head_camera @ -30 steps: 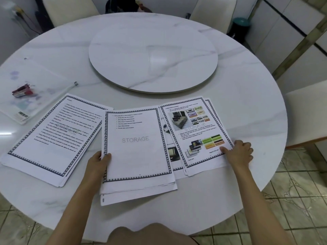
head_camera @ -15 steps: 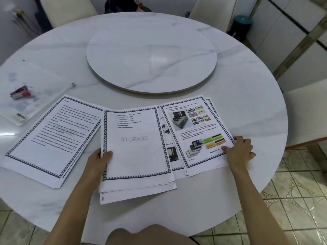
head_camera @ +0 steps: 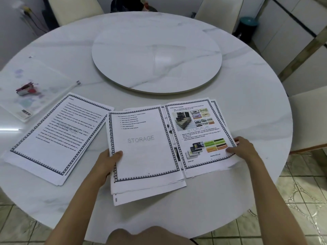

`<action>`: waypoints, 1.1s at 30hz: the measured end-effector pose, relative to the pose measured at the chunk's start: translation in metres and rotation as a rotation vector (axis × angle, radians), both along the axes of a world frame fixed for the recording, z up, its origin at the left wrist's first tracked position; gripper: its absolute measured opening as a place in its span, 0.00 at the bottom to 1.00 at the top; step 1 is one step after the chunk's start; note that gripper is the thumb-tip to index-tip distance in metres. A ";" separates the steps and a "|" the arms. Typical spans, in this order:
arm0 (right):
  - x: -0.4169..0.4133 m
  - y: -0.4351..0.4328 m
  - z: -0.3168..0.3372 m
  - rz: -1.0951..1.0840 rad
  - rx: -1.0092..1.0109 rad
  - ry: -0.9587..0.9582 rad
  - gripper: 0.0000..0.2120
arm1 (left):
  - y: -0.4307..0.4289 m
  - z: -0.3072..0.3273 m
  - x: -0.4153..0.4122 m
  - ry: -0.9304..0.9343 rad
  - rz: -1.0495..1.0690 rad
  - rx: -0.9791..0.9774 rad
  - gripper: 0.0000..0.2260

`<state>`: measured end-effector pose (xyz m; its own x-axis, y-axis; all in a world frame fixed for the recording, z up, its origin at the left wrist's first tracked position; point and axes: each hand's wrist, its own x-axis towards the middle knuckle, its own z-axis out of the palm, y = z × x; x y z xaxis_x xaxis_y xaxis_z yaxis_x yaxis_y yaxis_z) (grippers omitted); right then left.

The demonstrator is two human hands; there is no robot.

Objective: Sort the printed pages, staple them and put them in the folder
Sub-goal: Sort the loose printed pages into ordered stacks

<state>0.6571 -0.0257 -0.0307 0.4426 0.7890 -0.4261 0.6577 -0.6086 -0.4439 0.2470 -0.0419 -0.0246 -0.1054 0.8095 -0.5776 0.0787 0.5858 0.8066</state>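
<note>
Three piles of printed pages lie on the round marble table (head_camera: 247, 106). The middle pile (head_camera: 143, 152) shows a page with a STORAGE watermark; my left hand (head_camera: 108, 161) grips its left edge, thumb on top. The right pile (head_camera: 198, 131) has colour pictures; my right hand (head_camera: 243, 149) pinches its right edge, thumb on the top page. A text-filled pile (head_camera: 56, 137) lies apart at the left. The clear plastic folder (head_camera: 26, 91) sits at the far left, with a small red stapler (head_camera: 24, 89) on or in it.
A round marble turntable (head_camera: 156, 57) fills the table's middle. Cream chairs stand at the back left (head_camera: 74, 9), the back right (head_camera: 219, 13) and the right side (head_camera: 309, 117). A dark bin with a teal lid (head_camera: 247, 25) stands beyond the table. Tiled floor (head_camera: 300, 200) lies below.
Both hands keep their hold on the same pile edges; the piles stay nearly where they were. The view has shifted slightly.
</note>
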 end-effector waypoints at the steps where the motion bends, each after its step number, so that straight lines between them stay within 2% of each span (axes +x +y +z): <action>1: 0.003 0.003 0.001 0.028 -0.003 0.048 0.19 | 0.000 -0.001 0.002 0.011 -0.007 -0.002 0.14; 4: 0.006 0.006 0.002 0.083 0.040 0.131 0.13 | -0.001 -0.002 0.006 0.024 -0.019 0.026 0.14; 8: 0.002 0.005 -0.005 0.137 0.146 0.086 0.11 | -0.003 0.002 0.005 0.041 -0.008 0.089 0.14; 11: 0.002 -0.001 -0.006 0.091 0.250 0.098 0.10 | -0.004 0.007 -0.004 0.058 0.017 0.143 0.13; 17: -0.004 -0.015 0.004 -0.150 0.536 0.363 0.09 | -0.001 0.023 -0.019 -0.044 0.189 0.266 0.08; 21: -0.020 -0.019 0.009 -0.177 0.637 0.498 0.09 | 0.004 0.029 -0.029 -0.113 0.227 0.259 0.08; 23: -0.037 -0.022 0.016 -0.147 0.637 0.615 0.07 | 0.005 0.029 -0.031 -0.138 0.225 0.258 0.06; 25: -0.057 -0.024 0.023 -0.103 0.617 0.725 0.20 | 0.006 0.029 -0.031 -0.154 0.217 0.255 0.06; 27: -0.078 -0.024 0.026 -0.063 0.596 0.833 0.27 | 0.006 0.028 -0.030 -0.163 0.200 0.255 0.07; 33: -0.139 -0.027 0.026 0.011 0.504 1.004 0.16 | -0.001 0.018 -0.035 -0.222 0.155 0.200 0.12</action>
<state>0.5178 -0.0524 -0.0050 0.0698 0.9737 -0.2170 -0.1318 -0.2066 -0.9695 0.2123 -0.0430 -0.0066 -0.1258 0.8931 -0.4319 -0.1898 0.4056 0.8941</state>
